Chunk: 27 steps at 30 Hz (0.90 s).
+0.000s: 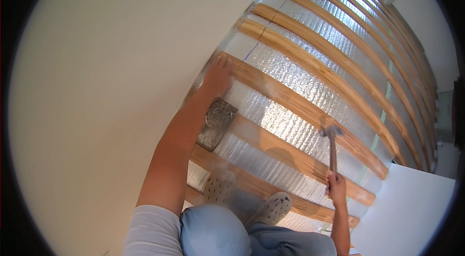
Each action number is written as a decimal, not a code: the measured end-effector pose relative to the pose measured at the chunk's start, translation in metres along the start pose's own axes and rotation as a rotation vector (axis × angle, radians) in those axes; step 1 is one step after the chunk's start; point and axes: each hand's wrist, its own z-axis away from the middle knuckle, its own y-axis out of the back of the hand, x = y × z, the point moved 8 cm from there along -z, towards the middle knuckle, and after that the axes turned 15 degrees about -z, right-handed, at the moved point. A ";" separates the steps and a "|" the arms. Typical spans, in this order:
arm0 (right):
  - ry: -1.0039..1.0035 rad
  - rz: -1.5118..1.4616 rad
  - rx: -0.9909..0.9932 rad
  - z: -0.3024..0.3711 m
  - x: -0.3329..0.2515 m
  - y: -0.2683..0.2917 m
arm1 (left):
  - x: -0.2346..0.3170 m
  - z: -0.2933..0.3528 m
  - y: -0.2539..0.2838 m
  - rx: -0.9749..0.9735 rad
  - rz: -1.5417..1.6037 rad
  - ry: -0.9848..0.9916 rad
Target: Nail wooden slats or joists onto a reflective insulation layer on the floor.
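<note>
- Right grip [336, 188]: closed round a hammer [333, 152], its head over or near a wooden strip [271, 86].
- Left grip [219, 77]: laid on that strip's end, beside the wall [111, 62]; cannot tell whether anything is pinched.
- Risk: bruised fingers, should a swing stray leftward.
- Risk: spilled nails [218, 113], should the forearm [177, 149] nudge their open box [229, 122].
- Surface: silvery foil [290, 74] beneath parallel strips.
- Room: pale wall left, white board [416, 207] right.

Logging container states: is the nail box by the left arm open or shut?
Open: no lid covers the visible part of the box, and loose nails show inside.
</note>
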 end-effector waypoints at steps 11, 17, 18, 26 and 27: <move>-0.234 0.655 -0.018 0.003 -0.096 0.079 | -0.013 -0.020 -0.023 0.062 -0.040 -0.029; -0.267 0.799 -0.101 -0.014 -0.137 0.069 | -0.006 -0.039 -0.003 0.001 -0.185 -0.061; -0.280 0.845 -0.122 -0.015 -0.139 0.065 | -0.005 -0.042 -0.004 0.009 -0.080 -0.094; -0.276 0.982 -0.153 -0.022 -0.148 0.048 | 0.008 -0.088 -0.012 0.072 0.038 -0.104; -0.267 0.997 -0.170 -0.023 -0.146 0.046 | 0.003 -0.096 -0.022 0.120 -0.004 -0.072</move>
